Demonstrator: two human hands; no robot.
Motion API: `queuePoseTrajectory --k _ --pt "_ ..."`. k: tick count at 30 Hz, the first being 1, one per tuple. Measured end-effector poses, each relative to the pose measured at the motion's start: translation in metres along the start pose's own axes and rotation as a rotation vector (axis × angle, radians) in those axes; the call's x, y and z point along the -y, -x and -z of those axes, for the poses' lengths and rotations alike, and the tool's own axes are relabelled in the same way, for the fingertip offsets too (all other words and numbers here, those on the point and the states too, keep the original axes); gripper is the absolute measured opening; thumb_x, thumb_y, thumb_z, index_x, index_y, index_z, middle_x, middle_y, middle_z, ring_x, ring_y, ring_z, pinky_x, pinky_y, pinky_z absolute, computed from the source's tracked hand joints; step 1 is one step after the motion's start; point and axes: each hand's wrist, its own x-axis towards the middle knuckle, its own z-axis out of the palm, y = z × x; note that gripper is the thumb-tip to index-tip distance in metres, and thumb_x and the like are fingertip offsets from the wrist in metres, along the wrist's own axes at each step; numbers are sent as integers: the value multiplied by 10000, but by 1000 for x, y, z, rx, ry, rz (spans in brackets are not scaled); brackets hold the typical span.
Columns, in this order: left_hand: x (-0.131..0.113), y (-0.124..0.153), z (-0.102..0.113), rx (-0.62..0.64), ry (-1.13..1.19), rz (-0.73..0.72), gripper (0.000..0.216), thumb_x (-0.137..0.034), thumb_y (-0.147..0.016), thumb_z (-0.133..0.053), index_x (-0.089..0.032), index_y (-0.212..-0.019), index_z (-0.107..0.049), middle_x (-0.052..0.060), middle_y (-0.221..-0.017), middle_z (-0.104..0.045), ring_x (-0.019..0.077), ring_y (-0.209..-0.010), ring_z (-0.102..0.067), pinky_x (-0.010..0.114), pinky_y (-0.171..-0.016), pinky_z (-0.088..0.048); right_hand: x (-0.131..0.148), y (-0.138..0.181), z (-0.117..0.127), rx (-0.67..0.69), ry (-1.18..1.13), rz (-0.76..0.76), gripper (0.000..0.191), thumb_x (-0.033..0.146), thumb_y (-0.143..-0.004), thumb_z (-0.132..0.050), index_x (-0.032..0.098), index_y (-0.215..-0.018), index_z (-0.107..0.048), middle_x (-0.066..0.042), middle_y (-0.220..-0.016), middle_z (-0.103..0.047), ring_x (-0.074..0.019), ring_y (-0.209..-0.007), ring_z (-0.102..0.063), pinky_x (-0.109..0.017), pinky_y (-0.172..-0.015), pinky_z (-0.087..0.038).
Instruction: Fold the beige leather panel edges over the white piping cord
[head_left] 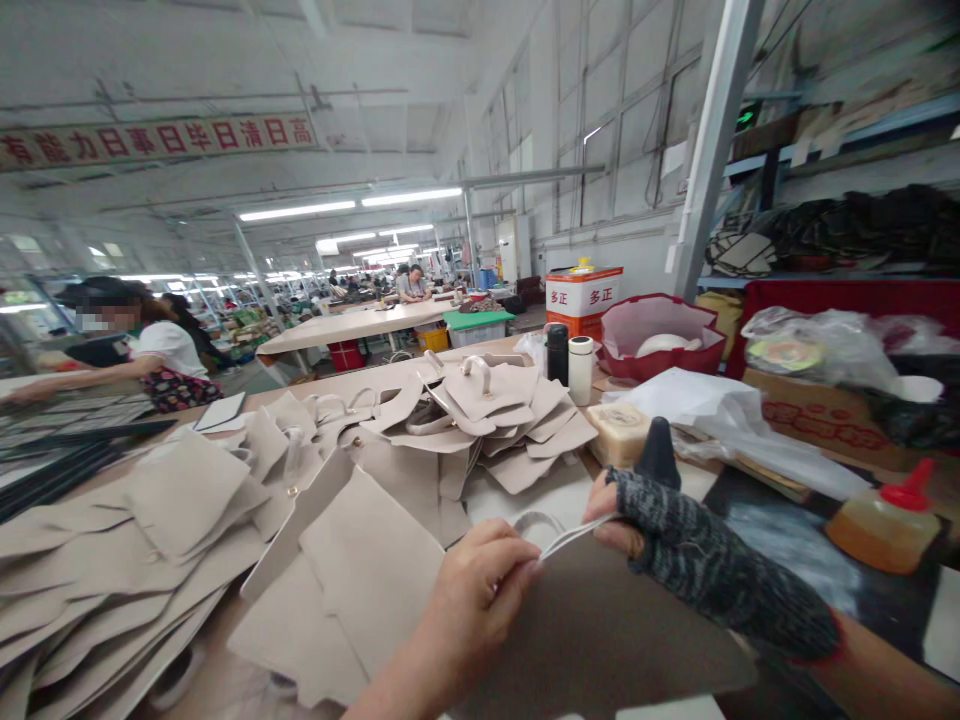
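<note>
The left hand [480, 590], bare, pinches the rim of a thin pale loop strap [559, 535] between thumb and fingertips, while the right hand [645, 520], covered by a dark grey knitted wrist sleeve, grips the same strap at its 3 o'clock end, both hands closed narrowly on it. The strap rises from the top edge of a large flat taupe leather-like panel [600, 630] lying at 6 o'clock on the work table [225, 640], directly below the hands. In judgement, the panel is light, limp yet slightly firm, matte and not slippery; it will fold if lifted by one corner, so the best hold is along the top edge beside the strap. At 9 o'clock lies a spread heap of beige cut panels [135, 540]; at 12 o'clock, a stack of beige pieces with handles [495, 400]. At 3 o'clock stands an amber squeeze bottle with a red cap [889, 520]. Another person [157, 360] works at 10 o'clock.
</note>
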Motion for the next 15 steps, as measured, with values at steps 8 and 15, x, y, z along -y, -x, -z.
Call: queuePoseTrajectory --k 8,15 --pt "-5 5 0 37 -204 -165 242 -181 -920 -391 -160 -787 -592 49 -730 -565 151 -678 -510 220 -601 -400 1 -7 1 153 243 284 210 293 -847 -535 208 -981 -672 -67 -841 -698 -216 -764 -659 -328 -692 -532" --pt "-3 3 3 98 -225 -179 240 -158 -913 -375 -169 -785 -579 42 -733 -567 149 -667 -501 222 -588 -382 10 -11 -3 239 274 258 198 229 -876 -440 192 -804 -620 -36 -735 -625 -174 -688 -590 -306 -647 -480"
